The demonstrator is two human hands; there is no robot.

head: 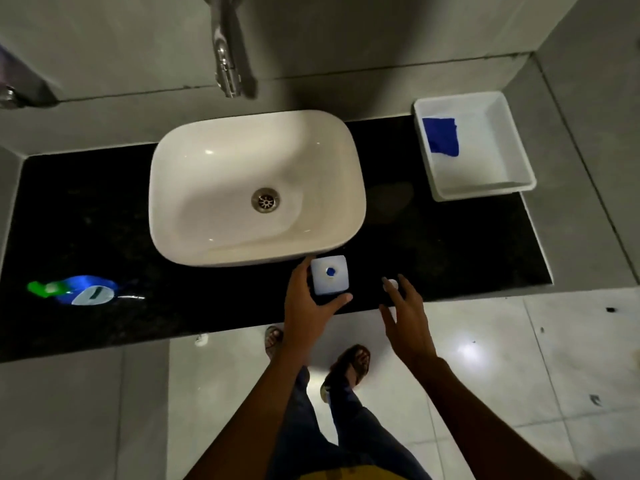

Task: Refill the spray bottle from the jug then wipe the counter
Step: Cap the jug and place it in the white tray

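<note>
A white square jug [329, 276] stands on the black counter [450, 251] just in front of the basin, its mouth uncapped and blue liquid showing inside. My left hand [308, 299] is wrapped around the jug from the left and front. A small white cap [392, 283] lies on the counter to the right of the jug. My right hand [403, 313] hovers over it with fingers spread, fingertips at the cap and thumb well apart. The blue spray bottle [85, 289] with a green trigger lies on its side at the counter's left end.
A white basin [194, 161] sits mid-counter under a chrome tap [227, 67]. At the back right stands a white tub [491, 174] holding a blue cloth [443, 136]. Tiled floor and my sandalled feet are below the counter's front edge.
</note>
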